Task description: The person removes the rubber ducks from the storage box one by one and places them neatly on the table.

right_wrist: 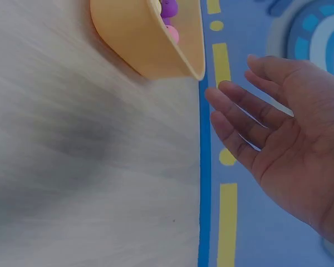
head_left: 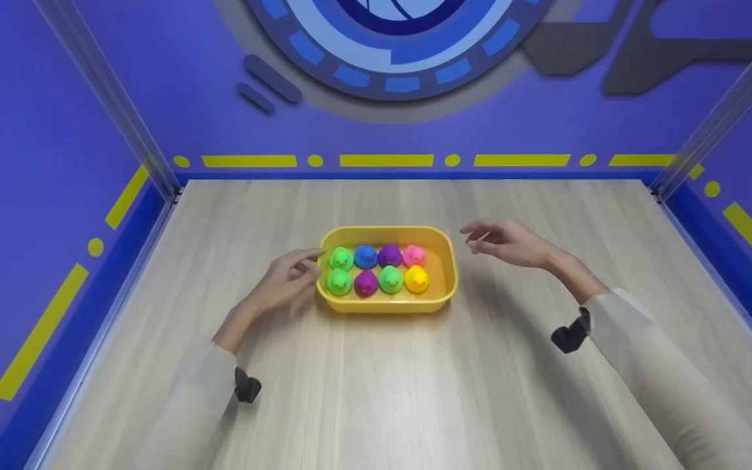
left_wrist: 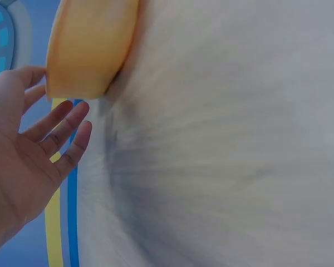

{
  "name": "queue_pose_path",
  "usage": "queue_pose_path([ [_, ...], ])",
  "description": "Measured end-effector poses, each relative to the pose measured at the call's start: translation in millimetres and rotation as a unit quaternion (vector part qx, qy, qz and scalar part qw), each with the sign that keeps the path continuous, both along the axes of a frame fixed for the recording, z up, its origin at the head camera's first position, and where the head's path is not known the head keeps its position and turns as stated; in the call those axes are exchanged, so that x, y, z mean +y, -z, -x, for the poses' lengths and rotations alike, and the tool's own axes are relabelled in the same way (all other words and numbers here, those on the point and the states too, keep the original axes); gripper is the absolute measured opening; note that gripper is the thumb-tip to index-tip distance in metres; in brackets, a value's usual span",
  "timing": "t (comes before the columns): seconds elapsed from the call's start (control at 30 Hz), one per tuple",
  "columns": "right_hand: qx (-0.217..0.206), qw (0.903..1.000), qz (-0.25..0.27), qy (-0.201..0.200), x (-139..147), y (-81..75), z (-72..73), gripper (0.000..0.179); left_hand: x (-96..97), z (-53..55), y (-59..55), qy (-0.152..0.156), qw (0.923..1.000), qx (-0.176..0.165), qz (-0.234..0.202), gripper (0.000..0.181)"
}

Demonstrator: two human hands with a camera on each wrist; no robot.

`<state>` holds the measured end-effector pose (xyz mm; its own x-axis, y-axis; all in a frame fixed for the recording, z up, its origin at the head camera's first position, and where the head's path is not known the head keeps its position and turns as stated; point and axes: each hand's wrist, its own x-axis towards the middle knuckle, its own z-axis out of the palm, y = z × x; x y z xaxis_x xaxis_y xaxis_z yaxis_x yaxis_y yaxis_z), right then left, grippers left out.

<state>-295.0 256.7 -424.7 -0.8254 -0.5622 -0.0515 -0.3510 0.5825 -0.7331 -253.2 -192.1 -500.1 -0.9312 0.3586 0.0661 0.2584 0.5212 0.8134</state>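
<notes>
A yellow basin [head_left: 441, 281] stands mid-table in the head view, holding several small toy ducks in two rows. Along the back row are a green duck [head_left: 341, 259], a blue duck [head_left: 365, 256], a purple duck [head_left: 390, 255] and a pink duck [head_left: 414, 256]. In front sit two more green ducks, a magenta duck [head_left: 366, 284] and a yellow duck [head_left: 416, 279]. My left hand [head_left: 284, 281] is at the basin's left end, fingertips right by the rim, fingers loosely spread. Off the right end, my right hand [head_left: 510, 243] hovers with relaxed fingers, holding nothing.
The wooden table [head_left: 376, 391] is enclosed at the back and sides by blue panels [head_left: 389, 140] with yellow markings. Metal posts [head_left: 108, 98] rise at the back corners. A small black device [head_left: 572, 333] is strapped at each wrist.
</notes>
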Motion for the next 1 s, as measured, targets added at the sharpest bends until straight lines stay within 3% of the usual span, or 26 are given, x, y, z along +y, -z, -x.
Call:
queue_pose_path([
  [0.23, 0.004, 0.9972, -0.017, -0.072, -40.4, -7.3, 2.6, 0.042, 10.8, 4.8, 1.5, -0.011, 0.9998, 0.015, 0.010, 0.046],
  [0.4, -0.027, 0.9961, -0.001, -0.084, -55.6, 7.4, -3.9, 0.057, 11.0, 5.7, 9.2, -0.013, 0.9998, 0.017, -0.005, 0.046],
  [0.5, -0.023, 0.9946, -0.017, -0.100, -63.0, 16.1, -6.6, 0.053, 9.6, 7.0, 9.8, -0.019, 0.9996, 0.020, -0.008, 0.044],
  [0.7, 0.019, 0.9934, -0.086, -0.074, -79.8, 20.5, -10.2, 0.044, 10.1, 11.2, 9.6, -0.030, 0.9990, 0.024, -0.023, 0.042],
  [1.0, 0.118, 0.9748, -0.155, -0.109, -95.3, 41.0, -13.4, 0.042, 13.0, 4.4, 20.1, -0.048, 0.9975, 0.000, -0.051, 0.040],
])
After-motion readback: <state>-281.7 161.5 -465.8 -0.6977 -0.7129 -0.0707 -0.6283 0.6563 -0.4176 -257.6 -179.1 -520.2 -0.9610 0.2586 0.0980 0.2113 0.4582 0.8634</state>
